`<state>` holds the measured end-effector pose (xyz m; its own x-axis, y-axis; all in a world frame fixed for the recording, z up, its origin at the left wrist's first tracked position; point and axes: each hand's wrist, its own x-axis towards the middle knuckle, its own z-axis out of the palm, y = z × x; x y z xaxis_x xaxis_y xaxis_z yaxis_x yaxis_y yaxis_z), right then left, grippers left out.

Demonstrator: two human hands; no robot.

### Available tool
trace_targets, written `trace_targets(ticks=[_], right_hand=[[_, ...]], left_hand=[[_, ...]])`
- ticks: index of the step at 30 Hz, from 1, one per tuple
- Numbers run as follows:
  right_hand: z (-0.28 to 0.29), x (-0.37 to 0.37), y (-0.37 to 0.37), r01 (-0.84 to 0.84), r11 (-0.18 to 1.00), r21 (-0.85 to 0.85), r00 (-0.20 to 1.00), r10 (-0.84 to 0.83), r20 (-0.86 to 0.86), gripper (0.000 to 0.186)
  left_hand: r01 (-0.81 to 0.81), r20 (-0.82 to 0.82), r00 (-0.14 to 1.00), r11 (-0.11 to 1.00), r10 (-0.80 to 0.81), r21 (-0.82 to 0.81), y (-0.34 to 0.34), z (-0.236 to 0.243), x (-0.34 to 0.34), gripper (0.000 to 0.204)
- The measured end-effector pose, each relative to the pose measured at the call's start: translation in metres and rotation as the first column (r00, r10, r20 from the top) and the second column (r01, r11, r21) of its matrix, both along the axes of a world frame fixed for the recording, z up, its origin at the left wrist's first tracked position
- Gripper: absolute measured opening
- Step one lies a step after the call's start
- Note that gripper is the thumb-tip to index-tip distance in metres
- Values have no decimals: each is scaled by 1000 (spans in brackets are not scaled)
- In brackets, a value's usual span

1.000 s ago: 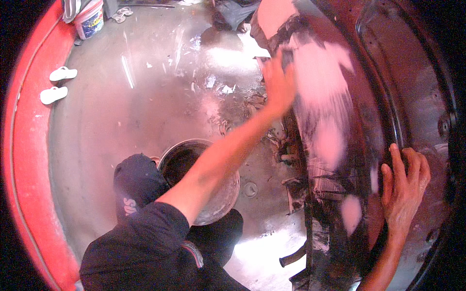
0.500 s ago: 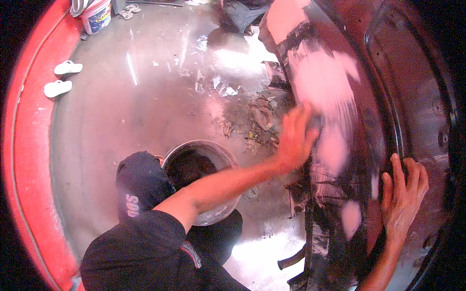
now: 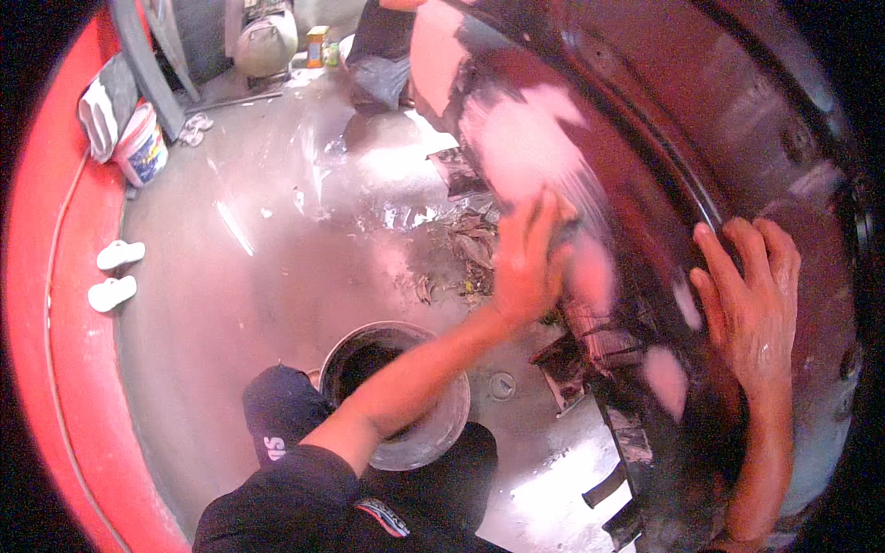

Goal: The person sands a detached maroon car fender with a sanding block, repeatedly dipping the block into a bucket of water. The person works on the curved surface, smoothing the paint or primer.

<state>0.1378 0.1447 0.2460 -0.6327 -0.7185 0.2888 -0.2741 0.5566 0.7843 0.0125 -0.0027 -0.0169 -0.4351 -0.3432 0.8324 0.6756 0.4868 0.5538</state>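
A dark, curved vehicle body panel (image 3: 636, 276) with pale, filler-like patches (image 3: 516, 138) fills the right side. My left hand (image 3: 530, 258) lies against its near edge, over the lower end of the largest patch. Something small and greyish shows between thumb and fingers there, too blurred to name. My right hand (image 3: 756, 304) rests farther right on the panel, fingers bent and apart, fingertips by a raised black ridge (image 3: 687, 189). Nothing is in it. Beneath my left forearm stands a round metal bucket (image 3: 438, 452), its inside dark and partly hidden by the arm.
Dry leaves (image 3: 473, 244) lie on the wet floor (image 3: 221, 323) beside the panel. White slippers (image 3: 115, 293) sit along the red wall (image 3: 55, 369) on the left. A paint bucket (image 3: 142, 152) and a rounded tank (image 3: 267, 46) stand at the back.
My view has shifted, bringing more of the back of the room in. My left hand stays at the lower end of the large patch; my right hand still rests on the panel.
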Motion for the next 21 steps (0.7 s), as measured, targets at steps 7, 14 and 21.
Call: trace_targets(ticks=[7,14,21], right_hand=[[-2,-1,-2,7,999,-48,999,-5,39,43],[3,6,7,59,998,15,998,-59,9,43],[0,1,-2,24,1000,-9,999,-24,27,43]], left_hand=[[-144,145,982,981,125,131,-61,54,-69,61],[-1,-42,999,1000,1,1,-2,30,-11,62],[-262,-20,964,957,266,129,-36,54,-52,65]])
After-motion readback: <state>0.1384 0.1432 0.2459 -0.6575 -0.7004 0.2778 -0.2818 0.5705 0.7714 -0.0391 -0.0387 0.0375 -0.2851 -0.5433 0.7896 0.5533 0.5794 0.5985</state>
